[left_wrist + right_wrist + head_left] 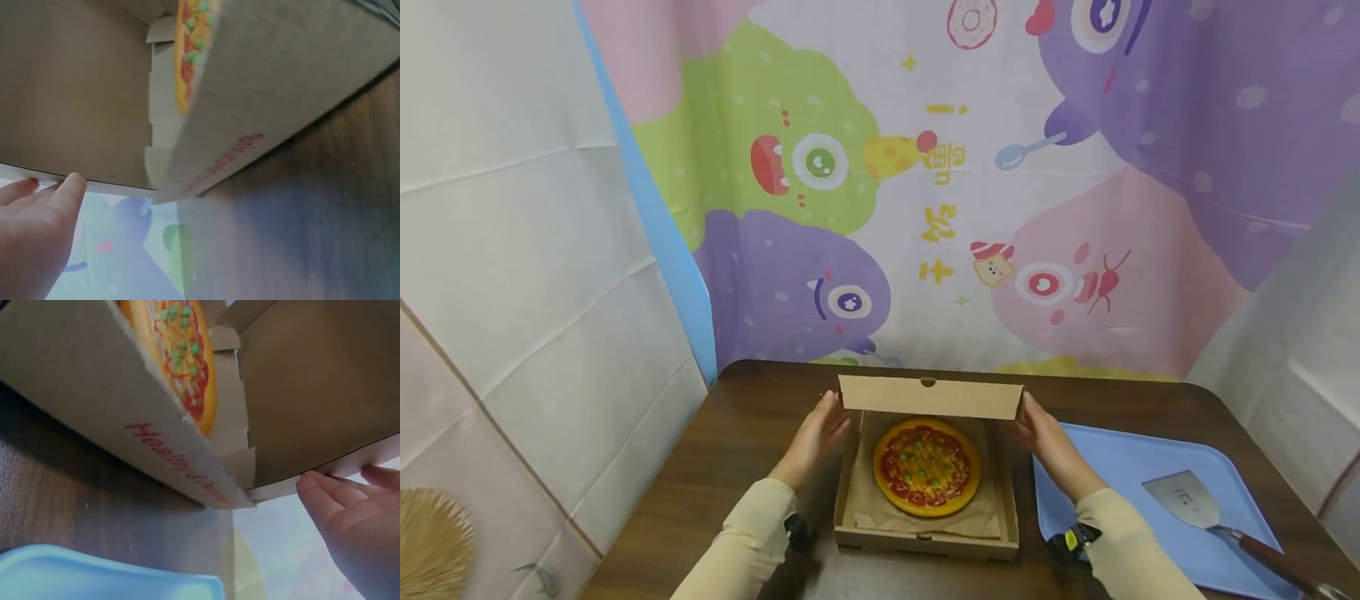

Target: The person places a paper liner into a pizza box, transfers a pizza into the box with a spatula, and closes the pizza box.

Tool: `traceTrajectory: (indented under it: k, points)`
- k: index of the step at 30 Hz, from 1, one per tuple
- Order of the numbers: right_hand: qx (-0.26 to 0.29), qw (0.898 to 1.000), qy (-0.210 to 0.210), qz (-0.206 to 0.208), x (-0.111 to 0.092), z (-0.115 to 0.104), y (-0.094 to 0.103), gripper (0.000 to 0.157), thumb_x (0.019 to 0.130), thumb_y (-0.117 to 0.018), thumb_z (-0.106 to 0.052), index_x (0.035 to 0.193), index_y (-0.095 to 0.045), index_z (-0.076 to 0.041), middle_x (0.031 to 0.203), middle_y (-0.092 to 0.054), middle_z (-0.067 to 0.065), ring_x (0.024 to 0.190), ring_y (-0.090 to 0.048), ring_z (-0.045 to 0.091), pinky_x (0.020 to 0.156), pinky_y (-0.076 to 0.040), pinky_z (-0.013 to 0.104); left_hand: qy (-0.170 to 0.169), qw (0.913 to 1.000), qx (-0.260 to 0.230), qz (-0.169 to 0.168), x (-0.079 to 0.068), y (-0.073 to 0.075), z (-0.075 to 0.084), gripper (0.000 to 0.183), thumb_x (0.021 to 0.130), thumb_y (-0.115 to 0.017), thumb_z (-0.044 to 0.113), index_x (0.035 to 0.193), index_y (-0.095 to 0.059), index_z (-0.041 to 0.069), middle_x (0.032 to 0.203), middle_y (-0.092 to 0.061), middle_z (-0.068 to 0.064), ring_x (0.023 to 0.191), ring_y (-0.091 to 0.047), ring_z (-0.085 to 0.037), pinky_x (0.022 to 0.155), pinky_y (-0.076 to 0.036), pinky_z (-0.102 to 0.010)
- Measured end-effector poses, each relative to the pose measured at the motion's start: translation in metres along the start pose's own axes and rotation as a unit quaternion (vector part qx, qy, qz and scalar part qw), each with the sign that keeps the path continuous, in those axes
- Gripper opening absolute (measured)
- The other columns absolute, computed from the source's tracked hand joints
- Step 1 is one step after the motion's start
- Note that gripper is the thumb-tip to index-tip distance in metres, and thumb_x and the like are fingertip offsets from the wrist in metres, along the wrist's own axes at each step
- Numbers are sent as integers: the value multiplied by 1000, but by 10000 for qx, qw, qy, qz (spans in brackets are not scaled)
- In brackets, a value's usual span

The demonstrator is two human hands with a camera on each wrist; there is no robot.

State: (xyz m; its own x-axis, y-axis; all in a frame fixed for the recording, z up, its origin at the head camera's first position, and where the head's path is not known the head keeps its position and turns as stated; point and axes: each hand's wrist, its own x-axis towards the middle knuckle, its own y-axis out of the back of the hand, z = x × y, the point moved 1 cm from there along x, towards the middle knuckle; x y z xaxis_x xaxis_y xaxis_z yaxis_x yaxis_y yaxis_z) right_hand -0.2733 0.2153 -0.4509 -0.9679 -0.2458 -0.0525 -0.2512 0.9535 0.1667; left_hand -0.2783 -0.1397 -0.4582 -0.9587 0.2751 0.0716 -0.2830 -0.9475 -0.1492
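A cardboard pizza box (925, 546) lies on the table with its lid (925, 397) raised at a slant. Inside, on brown paper (970, 523), sits a whole pizza (927, 467) with red sauce, yellow strips and green bits. At the lid's left side is my left hand (811, 442); its fingertips (75, 180) press the lid's outer side wall in the left wrist view. My right hand (1051, 442) is at the opposite side, and its fingertips (307, 481) touch that side wall. The fingers of both hands are fairly straight. Red lettering (172, 459) marks the box's side.
A blue tray (1097, 467) lies right of the box, close to the right forearm. On it rests a pizza server (1183, 498) with a dark handle pointing to the near right. A cartoon-printed curtain (940, 325) hangs behind the brown table (715, 475).
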Motion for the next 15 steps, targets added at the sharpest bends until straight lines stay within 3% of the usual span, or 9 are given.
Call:
traceTrajectory:
  k: [3, 7, 15]
  points:
    - [72, 9999, 103, -43, -5, -5, -1, 77, 104, -14, -54, 155, -9, 4, 159, -12, 28, 143, -23, 46, 120, -13, 59, -154, 9998, 90, -34, -3, -1, 4, 77, 105, -29, 41, 150, -2, -16, 158, 1, -35, 146, -6, -49, 121, -15, -52]
    - [-164, 9994, 297, -24, -7, -11, -1, 74, 106, -17, -48, 153, -13, 8, 156, -21, 32, 142, -26, 47, 118, -17, 60, -263, 9991, 334, -21, -3, -2, 9, 69, 106, -33, 34, 149, -14, -16, 158, -11, -35, 146, -13, -47, 120, -19, -52]
    - [-611, 9981, 70, 88, -2, -21, 3, 77, 105, -24, -50, 152, -14, 11, 150, -32, 35, 139, -36, 47, 116, -25, 58, -26, 9975, 687, 132, 3, -7, 17, 71, 105, -33, 36, 150, -11, -15, 158, -10, -33, 145, -17, -47, 119, -23, -50]
